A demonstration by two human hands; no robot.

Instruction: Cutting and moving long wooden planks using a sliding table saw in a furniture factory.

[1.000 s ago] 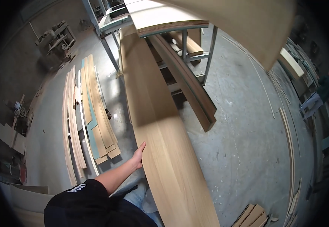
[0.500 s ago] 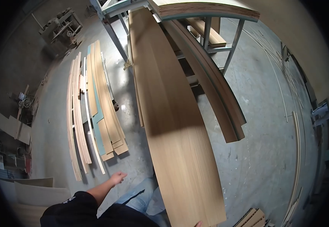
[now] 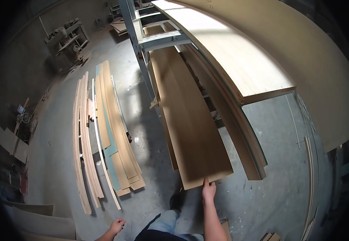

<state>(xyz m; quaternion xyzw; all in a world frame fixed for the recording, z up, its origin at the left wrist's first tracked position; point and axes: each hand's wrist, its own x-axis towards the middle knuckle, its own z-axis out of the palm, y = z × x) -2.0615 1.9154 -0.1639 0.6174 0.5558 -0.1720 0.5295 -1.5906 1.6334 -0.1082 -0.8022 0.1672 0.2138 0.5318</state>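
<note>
My right hand [image 3: 209,190] grips the near end of a long, wide wooden board [image 3: 194,124], its thumb on top and its other fingers hidden underneath. The board's far part lies inside the lower level of a metal rack [image 3: 160,40]. Low at my left side, my left hand [image 3: 118,225] hangs with curled fingers and nothing visible in it, apart from the board. Just right of the gripped board, a stack of long dark brown boards [image 3: 238,134] juts out of the same rack.
Pale sheets [image 3: 230,40] lie on the rack's upper level and overhang at the right. Long wooden strips and planks [image 3: 122,152] are stacked low on the left. Thin strips [image 3: 310,172] lie along the right. Machinery [image 3: 66,38] stands at the back left.
The board has slid away from me, deeper into the rack, with my right hand at its near end. My left hand has dropped lower. The view has shifted, showing more of the upper sheets.
</note>
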